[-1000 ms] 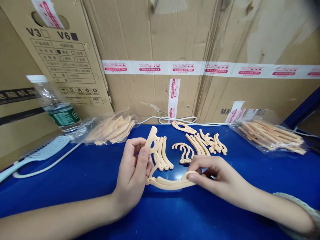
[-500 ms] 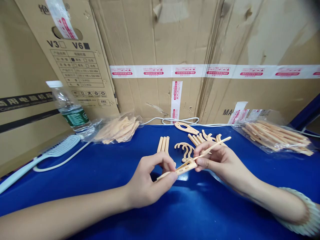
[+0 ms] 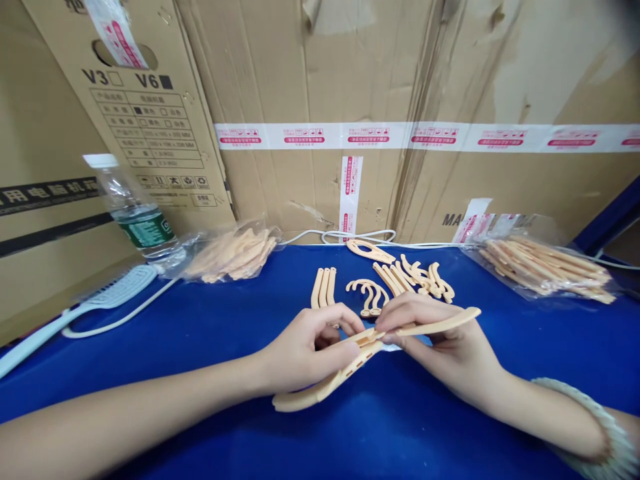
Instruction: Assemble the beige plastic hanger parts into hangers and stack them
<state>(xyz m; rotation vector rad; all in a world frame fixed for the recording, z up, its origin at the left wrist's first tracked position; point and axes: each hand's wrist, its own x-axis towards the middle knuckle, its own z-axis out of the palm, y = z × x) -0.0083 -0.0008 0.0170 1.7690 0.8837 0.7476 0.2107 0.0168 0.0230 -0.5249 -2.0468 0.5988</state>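
Observation:
My left hand (image 3: pixel 313 350) is closed on a beige slotted folding hanger body (image 3: pixel 356 363), with thumb on top. A curved end of this beige assembly (image 3: pixel 299 400) juts out below the left hand. My right hand (image 3: pixel 443 347) pinches a slim curved hanger arm (image 3: pixel 447 323) whose far end points right. The arm's inner end meets the body between my fingertips; fingers hide whether it is joined. Just beyond my hands lie hanger hooks (image 3: pixel 370 293) and three straight hanger arms (image 3: pixel 325 287) side by side.
Behind the hooks are more loose beige pieces (image 3: pixel 425 277) and an oval-holed piece (image 3: pixel 370 251). Bags of parts lie left (image 3: pixel 235 253) and right (image 3: pixel 547 267). A water bottle (image 3: pixel 145 227), hairbrush (image 3: pixel 120 290) and white cable (image 3: pixel 310 235) sit around the blue table, backed by cardboard (image 3: pixel 310 180).
The slotted body has turned in my hands, so its curved end now shows below my left hand. My right hand has come slightly lower, and the arm it holds lies flatter.

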